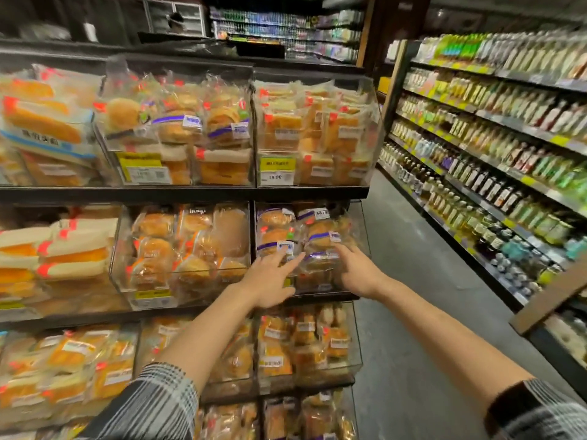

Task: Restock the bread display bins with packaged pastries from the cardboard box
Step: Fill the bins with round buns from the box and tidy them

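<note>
In the middle-row right bin (357, 223), clear-wrapped golden buns (320, 231) with purple-striped labels — left hand (270, 282) spread, right hand's (359, 271) grip unclear.

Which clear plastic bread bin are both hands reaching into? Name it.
The middle-row right-end clear bin, holding purple-banded bun packs; the left hand and right hand touch only its packs.

1. You get bright, warm light on the bread bins (313, 249) straight ahead of both hands, dim and dark along the top edge
2. Glare streaks the clear bin fronts just above your fingertips
3. Far left of your hands, the packs (47, 122) smear with blur
4. Right of your hands, the bottle shelves (495, 138) bend with wide-angle distortion and go soft
</note>
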Available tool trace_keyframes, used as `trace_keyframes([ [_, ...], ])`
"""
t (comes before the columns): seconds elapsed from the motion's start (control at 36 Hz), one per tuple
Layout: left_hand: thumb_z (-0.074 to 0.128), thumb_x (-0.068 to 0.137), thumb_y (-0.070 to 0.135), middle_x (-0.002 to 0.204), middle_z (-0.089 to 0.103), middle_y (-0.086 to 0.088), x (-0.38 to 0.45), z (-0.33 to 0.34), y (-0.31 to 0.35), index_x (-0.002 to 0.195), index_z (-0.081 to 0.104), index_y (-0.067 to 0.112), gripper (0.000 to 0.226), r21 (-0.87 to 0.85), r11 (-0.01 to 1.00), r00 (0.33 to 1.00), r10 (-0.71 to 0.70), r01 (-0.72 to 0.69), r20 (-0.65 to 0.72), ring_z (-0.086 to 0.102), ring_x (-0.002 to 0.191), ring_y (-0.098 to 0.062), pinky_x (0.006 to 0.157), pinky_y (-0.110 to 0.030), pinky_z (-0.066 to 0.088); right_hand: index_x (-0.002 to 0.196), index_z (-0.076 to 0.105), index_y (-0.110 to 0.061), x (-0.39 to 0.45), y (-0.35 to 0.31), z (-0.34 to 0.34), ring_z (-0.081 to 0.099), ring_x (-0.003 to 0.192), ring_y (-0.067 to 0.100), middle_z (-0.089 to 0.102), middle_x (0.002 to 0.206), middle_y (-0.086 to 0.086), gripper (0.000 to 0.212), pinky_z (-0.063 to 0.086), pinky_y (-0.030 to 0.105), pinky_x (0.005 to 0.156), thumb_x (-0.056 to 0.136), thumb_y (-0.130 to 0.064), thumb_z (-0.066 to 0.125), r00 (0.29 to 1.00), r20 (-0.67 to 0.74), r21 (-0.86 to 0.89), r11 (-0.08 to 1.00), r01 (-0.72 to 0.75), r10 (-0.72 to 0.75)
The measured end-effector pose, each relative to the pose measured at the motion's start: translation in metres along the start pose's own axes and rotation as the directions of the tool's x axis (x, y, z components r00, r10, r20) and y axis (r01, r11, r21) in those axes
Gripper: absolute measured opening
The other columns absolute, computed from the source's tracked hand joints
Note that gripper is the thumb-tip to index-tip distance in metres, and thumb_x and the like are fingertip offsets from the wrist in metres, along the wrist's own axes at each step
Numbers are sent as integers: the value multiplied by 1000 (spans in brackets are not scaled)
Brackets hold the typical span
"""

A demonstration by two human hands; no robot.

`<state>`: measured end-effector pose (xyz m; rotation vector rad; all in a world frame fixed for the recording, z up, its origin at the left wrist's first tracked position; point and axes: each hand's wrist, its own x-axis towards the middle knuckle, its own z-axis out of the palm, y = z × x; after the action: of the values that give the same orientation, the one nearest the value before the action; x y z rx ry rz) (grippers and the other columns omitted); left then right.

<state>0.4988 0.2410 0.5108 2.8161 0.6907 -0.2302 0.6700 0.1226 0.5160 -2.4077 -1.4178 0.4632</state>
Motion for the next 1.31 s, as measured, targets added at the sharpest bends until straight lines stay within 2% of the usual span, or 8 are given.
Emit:
trace_keyframes([
  [0.31,20,96,61,151,-34,-3,97,40,-16,136,-31,35,70,7,980,976,-199,200,-86,-36,136,-29,116,-47,-17,154,8,-32,118,37,7,-12,148,27,-11,161,9,78,9,45,118,92,-42,54,995,-30,-258,963,84,-95],
  [0.44,-30,63,76,144,-37,2,117,55,-23,138,-28,34,86,69,970,954,-214,233,-211,-37,132,-25,108,-40,-25,153,13,-34,142,47,27,-18,147,24,-15,161,5,67,5,51,119,96,-52,42,978,69,-285,936,209,-198],
  [0.64,-1,81,78,148,-36,1,144,62,-16,144,-23,34,80,15,948,916,-304,319,-262,-34,138,-29,110,-44,-26,150,28,-30,136,59,58,-11,148,26,-2,162,8,59,10,55,115,96,-44,46,957,-115,-257,939,230,-266],
  [0.97,38,97,36,158,-20,3,138,40,-19,153,-6,21,73,-187,950,934,-288,251,-213,-20,145,-23,114,-38,-16,148,-15,-42,147,54,57,-36,137,21,-29,156,7,75,-8,56,116,96,-48,39,984,-35,-297,942,158,-176],
  [1.06,42,97,25,157,-16,10,125,31,-20,152,19,21,60,-295,938,932,-258,179,-256,-19,145,-14,111,-31,-16,146,-17,-40,138,48,49,-30,142,25,-24,157,10,81,-13,54,115,94,-46,45,975,-79,-302,937,174,-206],
  [1.17,48,95,14,159,-2,11,98,32,-28,142,41,23,48,-476,879,887,-209,-14,-412,-14,142,-1,114,-20,-8,150,30,-19,121,29,41,6,148,32,17,158,16,75,-3,49,118,83,-20,64,896,-320,-188,948,258,-307],
  [1.25,49,95,7,149,27,16,64,35,-31,137,46,24,45,-738,671,847,-355,-65,-397,24,134,4,99,4,19,130,55,-8,108,4,45,39,133,34,50,137,16,53,25,49,115,78,-6,66,847,-406,-73,936,345,-343],
  [1.31,46,95,2,136,51,3,38,43,-40,129,50,24,40,-829,558,827,-447,-39,-340,53,114,-2,91,-6,40,119,63,-7,99,-18,51,49,119,30,59,121,12,39,35,44,105,80,-5,64,837,-394,-68,920,386,-381],
])
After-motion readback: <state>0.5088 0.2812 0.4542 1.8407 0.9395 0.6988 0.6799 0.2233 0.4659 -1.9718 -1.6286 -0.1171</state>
